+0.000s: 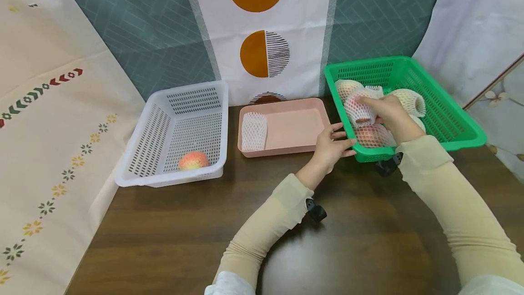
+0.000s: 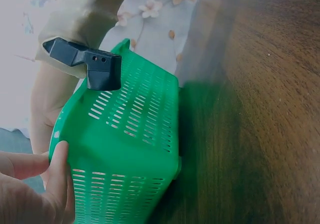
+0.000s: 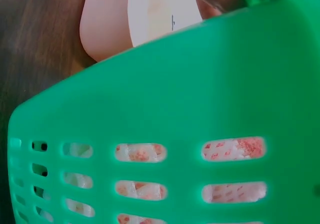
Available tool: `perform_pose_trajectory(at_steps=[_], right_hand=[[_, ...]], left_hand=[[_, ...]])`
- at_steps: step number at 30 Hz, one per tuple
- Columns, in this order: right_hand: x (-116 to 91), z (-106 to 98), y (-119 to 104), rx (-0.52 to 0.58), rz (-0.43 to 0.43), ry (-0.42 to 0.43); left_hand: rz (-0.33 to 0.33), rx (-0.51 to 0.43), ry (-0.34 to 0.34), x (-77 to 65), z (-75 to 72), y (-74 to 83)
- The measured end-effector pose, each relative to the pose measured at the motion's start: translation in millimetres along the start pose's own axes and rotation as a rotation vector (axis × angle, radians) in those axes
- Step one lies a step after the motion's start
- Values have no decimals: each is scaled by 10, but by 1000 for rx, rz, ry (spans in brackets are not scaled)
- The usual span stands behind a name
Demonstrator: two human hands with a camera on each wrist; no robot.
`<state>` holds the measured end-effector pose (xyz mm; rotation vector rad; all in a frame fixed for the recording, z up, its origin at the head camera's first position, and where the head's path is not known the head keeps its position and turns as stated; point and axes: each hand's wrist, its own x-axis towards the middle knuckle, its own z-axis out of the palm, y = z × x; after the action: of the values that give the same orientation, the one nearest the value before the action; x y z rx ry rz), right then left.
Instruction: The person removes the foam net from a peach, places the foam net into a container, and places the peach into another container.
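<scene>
In the head view, my right hand (image 1: 393,113) reaches into a green plastic basket (image 1: 446,113) and grips a round fruit in a white foam net (image 1: 359,109). Several more net-wrapped fruits lie around it, among them a reddish one (image 1: 370,135) near the front corner. My left hand (image 1: 329,147) holds the basket's left rim, and the left wrist view shows its fingers against the corner (image 2: 60,169). From the right wrist, netted fruit (image 3: 235,149) shows through the slots, while the right hand's fingers are mostly hidden by the basket wall.
A white slotted basket (image 1: 223,149) stands at the left with one bare peach-like fruit (image 1: 193,160) in it. Between the baskets sits a shallow pink tray (image 1: 292,124) holding a loose foam net (image 1: 254,131). All stand on a dark wooden table (image 1: 184,231), with cloths behind.
</scene>
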<state>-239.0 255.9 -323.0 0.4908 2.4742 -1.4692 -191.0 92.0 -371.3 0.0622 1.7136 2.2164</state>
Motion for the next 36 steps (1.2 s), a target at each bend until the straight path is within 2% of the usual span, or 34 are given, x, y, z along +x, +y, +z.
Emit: perform_pose_trajectory(at_steps=[2,9,20,27,36], right_hand=[[6,22,-17,-24,-1,12],[15,60,-45,15,31,26],[39,78,-20,-4,32,47],[91,147,-85,14,15,46],[62,74,-59,3,28,72]], left_hand=[[-3,-3,-3,-1,-16,12],[-6,-19,-15,4,-22,18],[-10,-22,-24,12,-18,0],[-7,6,-26,23,-104,42],[-23,12,-35,30,-48,29]])
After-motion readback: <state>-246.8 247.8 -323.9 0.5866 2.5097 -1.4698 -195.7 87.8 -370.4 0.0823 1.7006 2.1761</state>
